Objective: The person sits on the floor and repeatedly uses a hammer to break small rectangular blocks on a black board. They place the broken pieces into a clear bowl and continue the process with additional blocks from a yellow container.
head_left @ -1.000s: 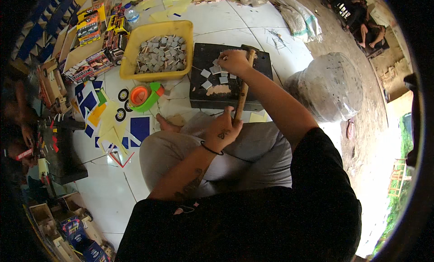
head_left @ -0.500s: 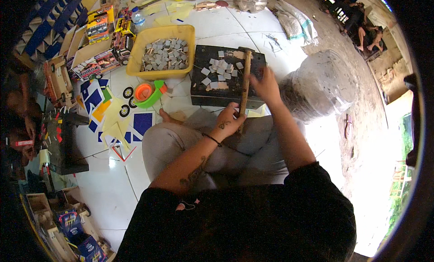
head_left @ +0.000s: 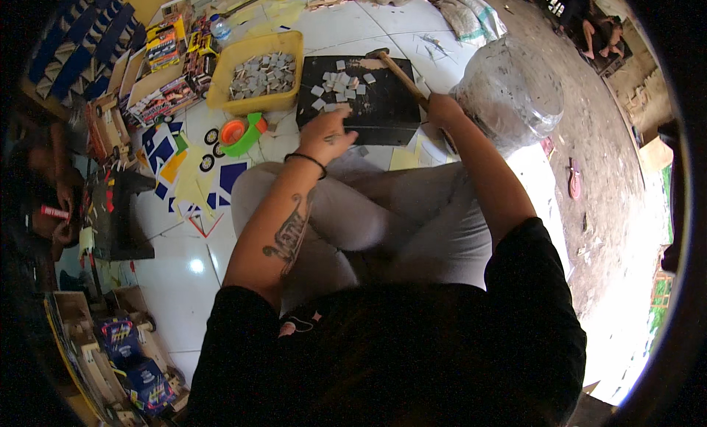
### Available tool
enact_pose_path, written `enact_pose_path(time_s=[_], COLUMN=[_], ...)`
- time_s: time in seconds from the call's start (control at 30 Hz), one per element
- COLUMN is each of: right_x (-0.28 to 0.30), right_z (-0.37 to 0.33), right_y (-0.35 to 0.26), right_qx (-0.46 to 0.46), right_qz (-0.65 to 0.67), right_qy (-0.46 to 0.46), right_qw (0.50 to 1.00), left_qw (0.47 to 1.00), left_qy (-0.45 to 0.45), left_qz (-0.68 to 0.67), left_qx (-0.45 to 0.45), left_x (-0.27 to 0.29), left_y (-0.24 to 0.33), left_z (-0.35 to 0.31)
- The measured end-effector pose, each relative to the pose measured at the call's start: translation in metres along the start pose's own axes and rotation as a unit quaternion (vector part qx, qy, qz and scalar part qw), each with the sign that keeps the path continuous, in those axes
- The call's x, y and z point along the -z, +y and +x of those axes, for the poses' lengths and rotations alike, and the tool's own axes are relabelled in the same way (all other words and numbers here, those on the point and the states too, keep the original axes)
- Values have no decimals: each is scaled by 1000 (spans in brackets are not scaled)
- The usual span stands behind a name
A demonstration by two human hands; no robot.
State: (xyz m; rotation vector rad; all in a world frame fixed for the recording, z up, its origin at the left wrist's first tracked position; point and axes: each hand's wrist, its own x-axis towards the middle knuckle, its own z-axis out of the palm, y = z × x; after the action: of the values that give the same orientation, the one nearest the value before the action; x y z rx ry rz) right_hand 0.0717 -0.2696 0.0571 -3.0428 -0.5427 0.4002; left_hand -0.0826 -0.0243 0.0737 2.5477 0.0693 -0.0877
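Hammer (head_left: 398, 72), wooden-handled, lies slanted across the black board's (head_left: 383, 114) far right corner, right hand (head_left: 440, 108) with fingers clamped on its handle. Left hand (head_left: 326, 136), fingers apart, rests at the board's near edge beside grey tile pieces (head_left: 340, 84). Yellow tray (head_left: 254, 99) just left; clear bag (head_left: 508, 92) right; white tiled floor (head_left: 184, 268).

Small tiles (head_left: 340, 84) on board (head_left: 383, 114); tray (head_left: 254, 106) left of board; bag (head_left: 508, 92) right.

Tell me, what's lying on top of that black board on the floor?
Small grey square pieces lie scattered on the black board, with the hammer head resting there. The left hand covers part of its near edge.
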Motion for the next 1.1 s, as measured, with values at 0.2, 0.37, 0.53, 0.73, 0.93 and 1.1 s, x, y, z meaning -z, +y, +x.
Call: enact_pose_path(time_s=[0.2, 0.37, 0.53, 0.73, 0.93, 1.1], right_x=[-11, 4, 2, 9, 14, 4], right_z=[-8, 35, 77, 71, 34, 13], right_y=[-17, -73, -121, -114, -70, -63], right_qx=[14, 135, 91, 112, 32, 18], right_qz=[13, -14, -111, -103, 405, 700], right_qy=[176, 142, 74, 52, -5, 12], right_qw=[984, 981, 987, 987, 914, 714], left_qw=[986, 971, 968, 967, 966, 956], left_qy=[146, 227, 234, 235, 191, 185], left_qz=[38, 73, 84, 89, -173, -217], left_qx=[64, -28, -29, -52, -17, -63], left_x=[-6, -21, -22, -19, -22, -37], left_y=[-50, -56, -55, -53, -46, -25], left_z=[28, 55, 53, 55, 57, 66])
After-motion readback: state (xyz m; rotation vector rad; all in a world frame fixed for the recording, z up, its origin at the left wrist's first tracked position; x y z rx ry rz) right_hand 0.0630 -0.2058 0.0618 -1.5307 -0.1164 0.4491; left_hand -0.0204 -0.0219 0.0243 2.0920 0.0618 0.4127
